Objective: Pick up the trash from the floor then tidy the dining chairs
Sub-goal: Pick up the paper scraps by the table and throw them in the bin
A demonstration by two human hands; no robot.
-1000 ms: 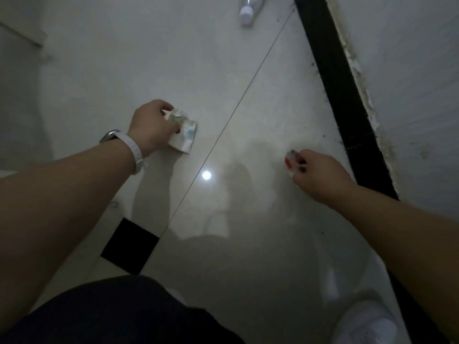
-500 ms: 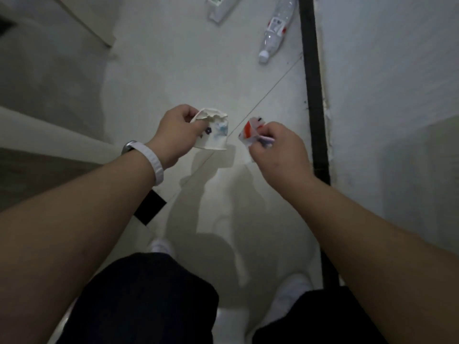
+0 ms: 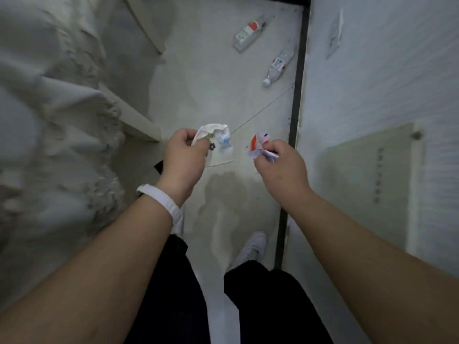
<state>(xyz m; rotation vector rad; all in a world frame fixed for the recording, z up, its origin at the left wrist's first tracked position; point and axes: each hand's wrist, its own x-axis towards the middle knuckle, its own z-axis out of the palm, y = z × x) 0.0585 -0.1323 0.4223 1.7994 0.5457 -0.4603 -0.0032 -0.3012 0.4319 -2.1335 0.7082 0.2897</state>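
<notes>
Left hand (image 3: 182,158) grips a crushed paper cup (image 3: 219,145) printed with flowers; right hand (image 3: 282,167) pinches a red-and-white wrapper (image 3: 258,144). 2 bottles (image 3: 278,64) lie ahead on the floor (image 3: 198,83), labels unreadable.

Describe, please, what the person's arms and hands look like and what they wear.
No sleeves or gloves show; both arms are uncovered as far as they are visible. The left hand has a smooth white wristband at its wrist. The right hand wears no ring or band.
</notes>
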